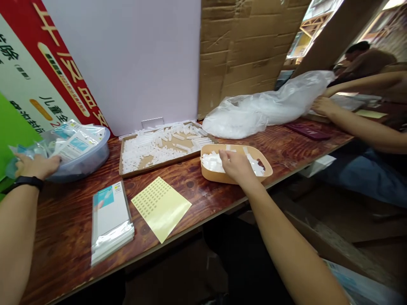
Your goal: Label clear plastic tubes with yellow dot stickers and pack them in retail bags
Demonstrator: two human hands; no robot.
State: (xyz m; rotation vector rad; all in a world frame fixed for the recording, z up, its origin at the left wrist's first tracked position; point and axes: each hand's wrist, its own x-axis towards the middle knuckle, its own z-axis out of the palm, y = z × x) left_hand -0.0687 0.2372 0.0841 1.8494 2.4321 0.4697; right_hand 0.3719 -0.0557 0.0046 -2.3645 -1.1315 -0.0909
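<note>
My right hand (235,166) reaches into a beige oval tray (235,176) full of small white plastic pieces, its fingers curled down among them; what they hold is hidden. My left hand (35,165), with a black band on the wrist, rests closed on the rim of a clear round tub (83,163) stuffed with plastic packets. A flat cardboard tray (149,162) of white tubes lies between the two containers.
A stack of bagged white cards (111,220) and a yellow sticker sheet (161,206) lie near the front edge of the wooden table (63,228). A big clear plastic bag (263,108) lies at the back right, where another person's hand (322,106) touches it. Cardboard and a white board stand behind.
</note>
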